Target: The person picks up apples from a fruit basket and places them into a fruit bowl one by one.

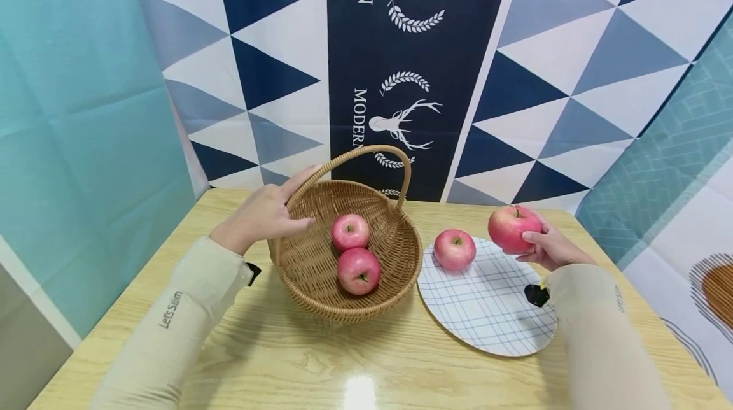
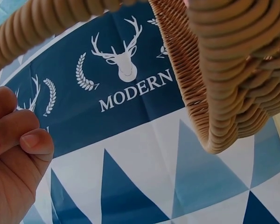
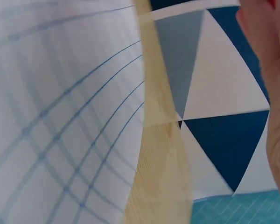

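Note:
A red apple (image 1: 513, 230) is in my right hand (image 1: 552, 247), held above the far part of a round white plate (image 1: 487, 318) with blue grid lines. Another apple (image 1: 455, 249) lies on the plate's left side. My left hand (image 1: 266, 216) is at the left of a wicker basket (image 1: 312, 257), its thumb and index finger apart on either side of the arched handle (image 1: 375, 149). In the left wrist view, this hand's other fingers (image 2: 30, 133) are bent below the handle. Inside the basket, one apple (image 1: 350, 232) sits behind another apple (image 1: 359, 271).
A light wooden table (image 1: 321, 375) carries the basket and plate. Close behind it hangs a patterned cloth (image 1: 275, 34) with triangles and deer heads. Teal cloth (image 1: 80, 130) covers the left side, and the plate lies just right of the basket.

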{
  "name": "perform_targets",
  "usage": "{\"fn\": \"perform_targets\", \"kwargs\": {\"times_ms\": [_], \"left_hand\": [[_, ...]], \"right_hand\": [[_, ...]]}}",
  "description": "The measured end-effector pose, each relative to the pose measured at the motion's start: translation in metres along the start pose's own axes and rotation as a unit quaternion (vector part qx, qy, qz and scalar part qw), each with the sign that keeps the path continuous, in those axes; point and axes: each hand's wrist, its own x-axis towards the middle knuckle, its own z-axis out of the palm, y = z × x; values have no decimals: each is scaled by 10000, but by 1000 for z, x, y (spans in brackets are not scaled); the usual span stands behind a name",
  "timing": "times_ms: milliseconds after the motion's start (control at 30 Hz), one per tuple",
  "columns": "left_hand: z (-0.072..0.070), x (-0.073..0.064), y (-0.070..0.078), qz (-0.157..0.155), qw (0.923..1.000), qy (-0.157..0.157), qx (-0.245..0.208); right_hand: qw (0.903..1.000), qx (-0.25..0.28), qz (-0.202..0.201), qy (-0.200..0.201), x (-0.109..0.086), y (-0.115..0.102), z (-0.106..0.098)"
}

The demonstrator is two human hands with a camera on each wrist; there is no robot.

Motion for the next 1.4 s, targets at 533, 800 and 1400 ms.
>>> {"fn": "perform_targets", "kwargs": {"times_ms": [533,800,1400], "left_hand": [[-5,3,0,14,9998,-152,103],[-6,4,0,-68,9997,-225,118],[-7,3,0,-141,9995,-244,174]], "right_hand": [[9942,-399,782,617,17,-8,3],[9877,-825,1116,721,24,1,2],[9579,-2274,1658,561,32,19,-2]]}}
